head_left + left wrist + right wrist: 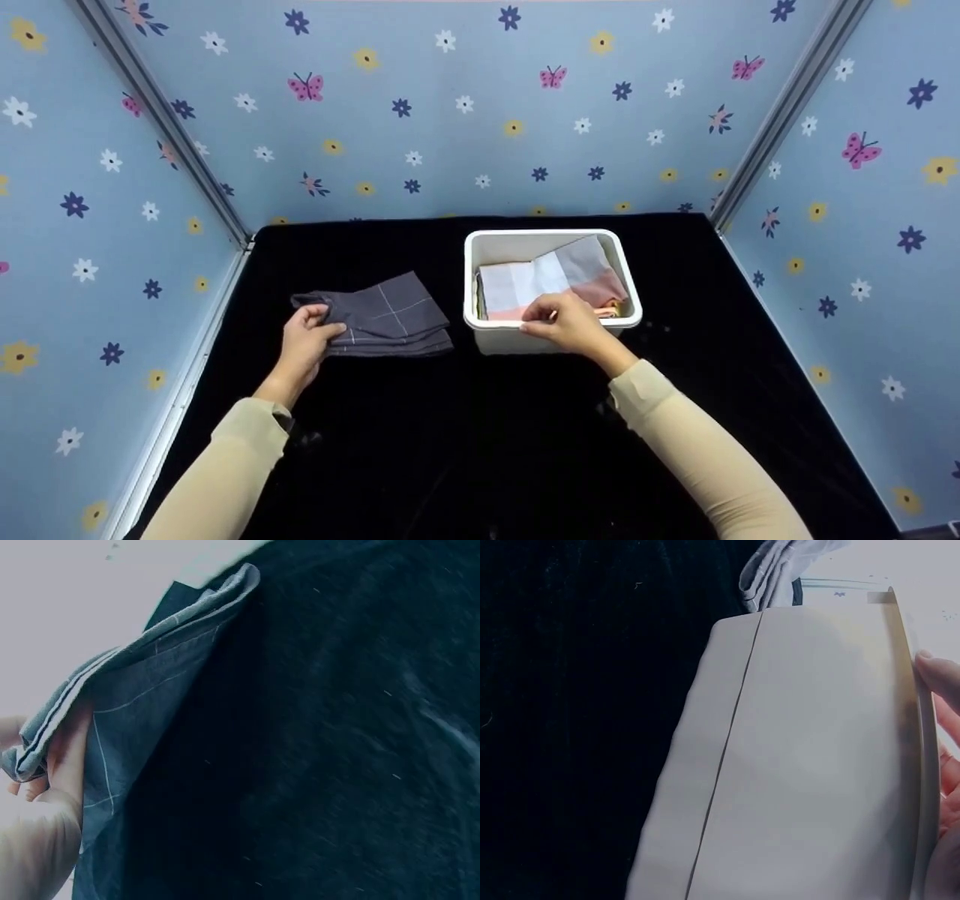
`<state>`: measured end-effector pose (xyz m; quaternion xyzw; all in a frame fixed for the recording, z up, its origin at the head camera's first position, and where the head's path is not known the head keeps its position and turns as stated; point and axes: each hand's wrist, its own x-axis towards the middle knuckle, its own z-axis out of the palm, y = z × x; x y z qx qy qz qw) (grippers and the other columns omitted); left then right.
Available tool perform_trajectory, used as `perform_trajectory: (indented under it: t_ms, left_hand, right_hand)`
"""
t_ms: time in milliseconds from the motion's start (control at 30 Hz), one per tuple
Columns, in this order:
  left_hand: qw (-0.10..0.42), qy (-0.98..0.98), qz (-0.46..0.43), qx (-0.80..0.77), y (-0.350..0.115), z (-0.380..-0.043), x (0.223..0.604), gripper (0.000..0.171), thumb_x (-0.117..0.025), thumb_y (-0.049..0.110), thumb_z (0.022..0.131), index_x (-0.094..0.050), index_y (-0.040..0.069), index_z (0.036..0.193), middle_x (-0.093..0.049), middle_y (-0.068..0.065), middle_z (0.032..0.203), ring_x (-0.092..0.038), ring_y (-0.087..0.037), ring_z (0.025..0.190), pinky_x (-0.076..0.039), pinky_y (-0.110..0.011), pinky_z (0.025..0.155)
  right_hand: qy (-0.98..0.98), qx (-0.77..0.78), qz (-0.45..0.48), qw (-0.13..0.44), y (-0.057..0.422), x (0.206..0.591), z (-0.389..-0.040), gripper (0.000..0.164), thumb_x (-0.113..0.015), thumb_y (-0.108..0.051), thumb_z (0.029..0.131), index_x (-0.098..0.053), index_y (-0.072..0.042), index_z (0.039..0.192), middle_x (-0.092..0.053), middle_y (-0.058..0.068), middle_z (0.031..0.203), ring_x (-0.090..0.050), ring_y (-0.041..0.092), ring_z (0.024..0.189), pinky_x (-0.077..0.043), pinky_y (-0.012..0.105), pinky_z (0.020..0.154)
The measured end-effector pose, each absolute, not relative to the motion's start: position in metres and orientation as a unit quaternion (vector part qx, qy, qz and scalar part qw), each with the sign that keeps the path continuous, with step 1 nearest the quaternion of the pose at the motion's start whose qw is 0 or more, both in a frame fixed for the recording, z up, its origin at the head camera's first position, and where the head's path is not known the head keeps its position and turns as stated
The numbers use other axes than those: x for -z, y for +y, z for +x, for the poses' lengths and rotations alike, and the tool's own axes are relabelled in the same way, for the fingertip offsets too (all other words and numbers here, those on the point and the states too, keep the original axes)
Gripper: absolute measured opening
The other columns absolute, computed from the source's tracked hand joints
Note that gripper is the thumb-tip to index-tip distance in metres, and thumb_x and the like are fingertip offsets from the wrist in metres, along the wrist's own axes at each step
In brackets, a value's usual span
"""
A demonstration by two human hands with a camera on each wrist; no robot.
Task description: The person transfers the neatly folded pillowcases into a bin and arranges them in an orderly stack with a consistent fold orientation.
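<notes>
A folded dark grey cloth with thin white check lines (394, 311) lies on the left of the black surface. My left hand (304, 345) grips its left end, thumb on top; in the left wrist view the stacked layers of the cloth (142, 682) hang tilted from the fingers. Right of it stands a white plastic storage bin (510, 343). Inside, a folded cloth with white, grey and salmon blocks (551, 274) lies on top. With thumb and curled fingers my right hand (566, 322) pinches the bin's front rim (924, 765); some fingertips are hidden.
Black velvety cloth (465, 450) covers the table. Blue panels with flowers and butterflies (480, 112) rise at the back and both sides, joined by metal corner posts (795, 97). A bit of yellow-orange fabric (611, 307) shows at the bin's right front corner.
</notes>
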<state>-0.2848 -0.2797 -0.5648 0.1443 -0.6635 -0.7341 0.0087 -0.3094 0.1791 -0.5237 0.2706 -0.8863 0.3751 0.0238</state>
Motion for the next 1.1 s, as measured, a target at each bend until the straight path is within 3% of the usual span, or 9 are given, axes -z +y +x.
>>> perform_trajectory:
  t_ms: [333,667,933,1100]
  left_hand:
    - [0.013,-0.762,0.140,0.632,-0.289,-0.266,0.583,0.043,-0.077,-0.001,0.095,-0.053,-0.005,0.131,-0.066,0.009,0.092,-0.062,-0.001,0.072,-0.055,-0.018,0.062]
    - [0.032,-0.805,0.109,0.582,-0.307,-0.273,0.566,0.042,-0.081,0.014,0.098,-0.058,-0.008,0.125,-0.066,0.011,0.077,-0.069,-0.008,0.061,-0.064,-0.027,0.059]
    - [0.050,-0.829,0.055,0.554,-0.311,-0.288,0.557,0.039,-0.083,0.011,0.096,-0.061,-0.006,0.124,-0.069,0.008,0.084,-0.068,-0.004,0.069,-0.061,-0.021,0.062]
    - [0.070,-0.852,0.018,0.518,-0.314,-0.304,0.560,0.039,-0.083,0.004,0.093,-0.064,-0.008,0.124,-0.075,-0.016,0.103,-0.063,0.005,0.079,-0.055,-0.013,0.072]
  right_hand:
    - [-0.888,-0.369,0.272,0.030,0.179,0.523,-0.308,0.013,-0.089,-0.023,0.091,-0.083,-0.013,0.095,-0.081,0.001,0.090,-0.070,0.011,0.081,-0.058,0.028,0.078]
    - [-0.888,-0.367,0.273,0.032,0.180,0.522,-0.308,0.013,-0.089,-0.023,0.091,-0.083,-0.012,0.096,-0.081,0.001,0.091,-0.070,0.012,0.081,-0.058,0.028,0.078]
    - [-0.887,-0.368,0.277,0.035,0.181,0.523,-0.308,0.013,-0.089,-0.022,0.091,-0.082,-0.011,0.096,-0.080,0.002,0.090,-0.070,0.012,0.081,-0.057,0.028,0.078]
    - [-0.885,-0.373,0.276,0.033,0.180,0.523,-0.308,0.013,-0.089,-0.022,0.091,-0.082,-0.011,0.095,-0.080,0.002,0.090,-0.068,0.010,0.081,-0.057,0.027,0.078]
